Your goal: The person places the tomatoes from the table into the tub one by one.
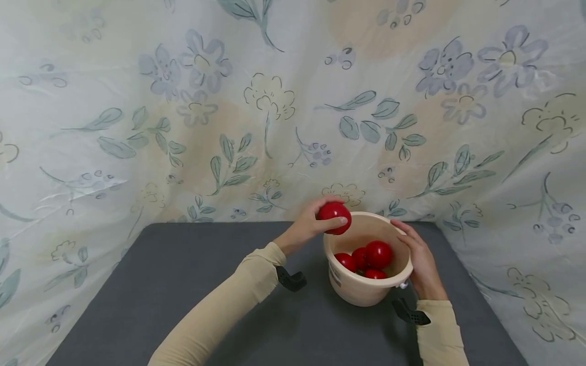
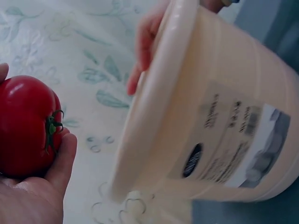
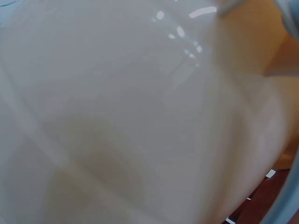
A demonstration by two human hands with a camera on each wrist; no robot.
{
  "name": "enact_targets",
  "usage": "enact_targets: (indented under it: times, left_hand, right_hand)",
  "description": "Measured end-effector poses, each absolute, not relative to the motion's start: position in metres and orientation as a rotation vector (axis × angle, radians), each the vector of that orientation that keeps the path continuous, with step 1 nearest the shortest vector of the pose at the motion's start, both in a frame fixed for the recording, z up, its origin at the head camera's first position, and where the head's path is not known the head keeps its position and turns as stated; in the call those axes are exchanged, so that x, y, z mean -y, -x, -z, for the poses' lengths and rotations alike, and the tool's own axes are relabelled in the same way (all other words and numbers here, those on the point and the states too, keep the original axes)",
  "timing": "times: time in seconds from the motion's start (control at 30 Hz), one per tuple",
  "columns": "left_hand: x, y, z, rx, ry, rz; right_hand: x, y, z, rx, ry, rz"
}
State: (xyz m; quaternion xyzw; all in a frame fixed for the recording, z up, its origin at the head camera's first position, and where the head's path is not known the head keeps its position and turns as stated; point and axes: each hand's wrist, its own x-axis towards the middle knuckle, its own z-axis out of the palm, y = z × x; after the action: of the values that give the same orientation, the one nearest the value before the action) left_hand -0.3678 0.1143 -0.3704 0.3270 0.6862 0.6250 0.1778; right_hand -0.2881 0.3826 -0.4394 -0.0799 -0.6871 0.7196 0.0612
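Observation:
My left hand (image 1: 303,227) holds a red tomato (image 1: 335,210) at the left rim of a cream plastic bucket (image 1: 359,295). In the left wrist view, the tomato (image 2: 23,126) shows its green stem, with the thumb and palm of my left hand (image 2: 35,200) around it. Several red tomatoes, one of them a large tomato (image 1: 378,254), lie inside the bucket. My right hand (image 1: 422,262) grips the bucket's right side, fingers over the rim. Filling the right wrist view is the bucket's pale wall (image 3: 117,93); the right hand's grip is not clear there.
The bucket stands on a dark grey table (image 1: 183,284) near its back edge. Behind and beside the table hangs a flower-printed cloth (image 1: 284,127). A printed label (image 2: 229,140) is on the bucket's outer wall.

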Motion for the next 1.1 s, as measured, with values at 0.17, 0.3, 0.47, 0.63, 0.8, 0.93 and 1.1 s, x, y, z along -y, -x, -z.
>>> enact_targets:
  times: [0.17,0.3,0.47,0.63,0.8,0.93,1.1]
  left_hand:
    - [-0.119,0.363,0.381,-1.916,-0.887,-1.76]
    - [-0.122,0.36,0.386,-1.929,-0.89,-1.726]
    - [-0.124,0.358,0.39,-1.945,-0.89,-1.701]
    - [-0.125,0.357,0.389,-1.906,-0.924,-1.704]
    - [-0.124,0.356,0.389,-1.866,-0.929,-1.719]
    - [-0.124,0.356,0.39,-1.85,-0.924,-1.73]
    - [-0.127,0.359,0.389,-1.847,-0.947,-1.727]
  right_hand:
    - [-0.381,0.289,0.439,2.093,0.252,-2.166]
    - [-0.38,0.289,0.438,2.11,0.272,-2.156]
    - [-0.38,0.289,0.438,2.105,0.276,-2.157]
    - [-0.38,0.288,0.44,2.073,0.233,-2.173]
    - [-0.38,0.287,0.441,2.059,0.209,-2.182]
    - [-0.38,0.287,0.442,2.06,0.207,-2.189]
    - [-0.385,0.289,0.441,2.077,0.198,-2.167]
